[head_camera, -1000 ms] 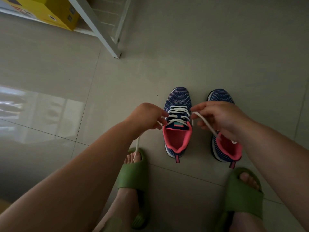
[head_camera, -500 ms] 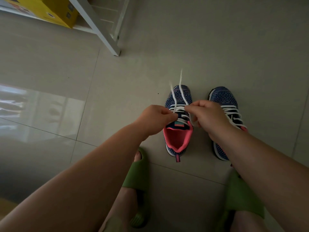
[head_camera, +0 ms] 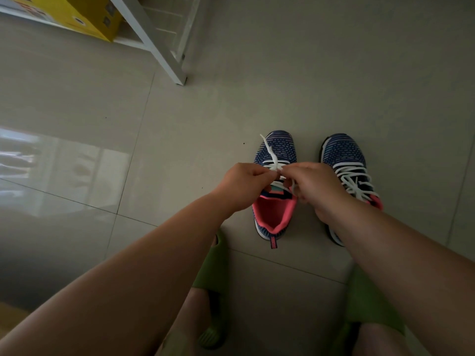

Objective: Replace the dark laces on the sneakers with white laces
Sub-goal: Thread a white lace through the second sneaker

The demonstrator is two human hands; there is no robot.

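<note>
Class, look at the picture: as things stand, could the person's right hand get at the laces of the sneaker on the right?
Probably yes. The right hand hangs just beside the right sneaker's white laces, with nothing between them. But its fingers are pinching the left sneaker's lace, so it would first have to let go.

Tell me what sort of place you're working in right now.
Probably a room in a home: a glossy tiled floor, the leg of a white shelf rack holding a yellow box, and green slippers on the person's feet beside the sneakers.
</note>
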